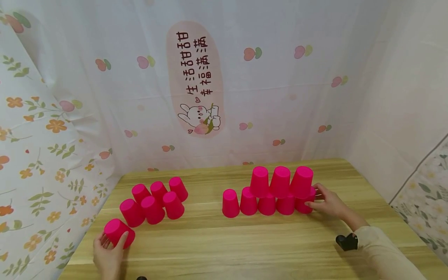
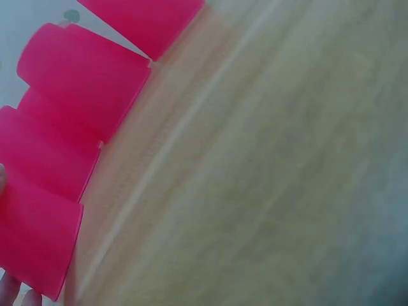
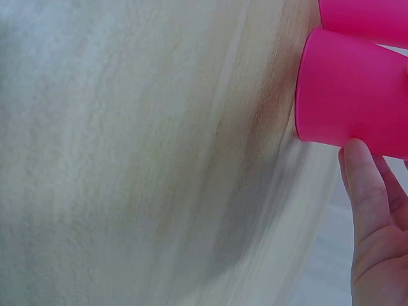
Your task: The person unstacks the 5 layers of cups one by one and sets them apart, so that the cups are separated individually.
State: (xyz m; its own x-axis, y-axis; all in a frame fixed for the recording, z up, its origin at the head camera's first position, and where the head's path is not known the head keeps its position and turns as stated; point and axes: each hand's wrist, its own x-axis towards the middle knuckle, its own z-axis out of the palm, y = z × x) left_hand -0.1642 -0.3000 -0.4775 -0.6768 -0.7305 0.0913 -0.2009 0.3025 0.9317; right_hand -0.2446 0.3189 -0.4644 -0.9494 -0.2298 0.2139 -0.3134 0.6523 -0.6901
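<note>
In the head view my left hand [image 1: 108, 254] grips an upside-down pink cup [image 1: 117, 231] at the near left, thumb on one side and fingers on the other. That cup [image 2: 38, 239] is partly visible in the left wrist view. My right hand [image 1: 329, 200] holds the right-end pink cup [image 1: 301, 205] of a bottom row, thumb in front and fingers behind. The right wrist view shows the thumb against this cup [image 3: 350, 95]. Three more upside-down cups [image 1: 281, 182] stand on the right part of that row; the leftmost bottom cup [image 1: 230, 203] has nothing on it.
Several other upside-down pink cups [image 1: 153, 210] stand in two rows beyond my left hand on the wooden table [image 1: 224, 245]. A printed curtain [image 1: 273, 97] hangs behind the table's far edge. A black device [image 1: 347, 242] sits at my right wrist.
</note>
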